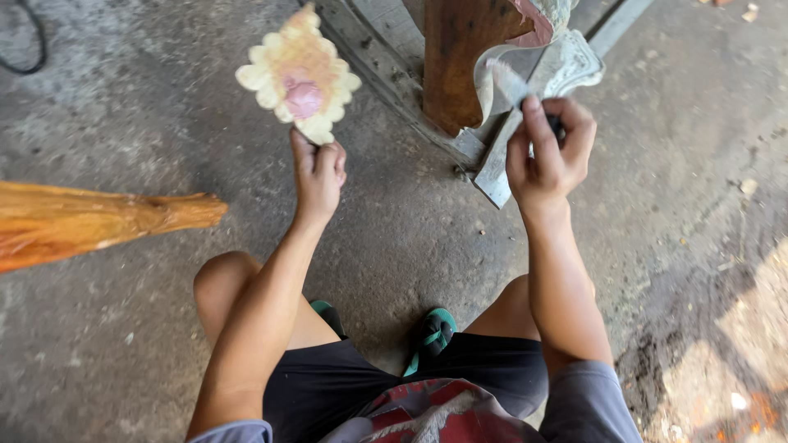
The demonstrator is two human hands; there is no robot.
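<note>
Two hands are up over the gray floor [123, 98]. Left hand [318, 174] pinches the bottom of a flower-shaped board [300, 74] with pink paste on it. Right hand [548, 152] grips a flat scraper [515, 89] near the carved wooden leg [460, 57].

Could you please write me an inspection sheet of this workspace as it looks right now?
Surface: grey concrete floor, dusty and stained.
Job's things: cream scalloped flat palette with pink paste, held up by its lower tip; narrow grey-bladed putty knife pointing at the brown carved wooden furniture leg, which has pale filler patches.
Clutter: orange-brown carved wooden piece lying at the left; small debris chips at the right.
Hands: left hand, fingers closed on the palette; right hand, fingers closed on the knife handle.
Cables: black cable loop in the top left corner.
Surroundings: grey carved furniture frame; the person's knees and green sandals.
</note>
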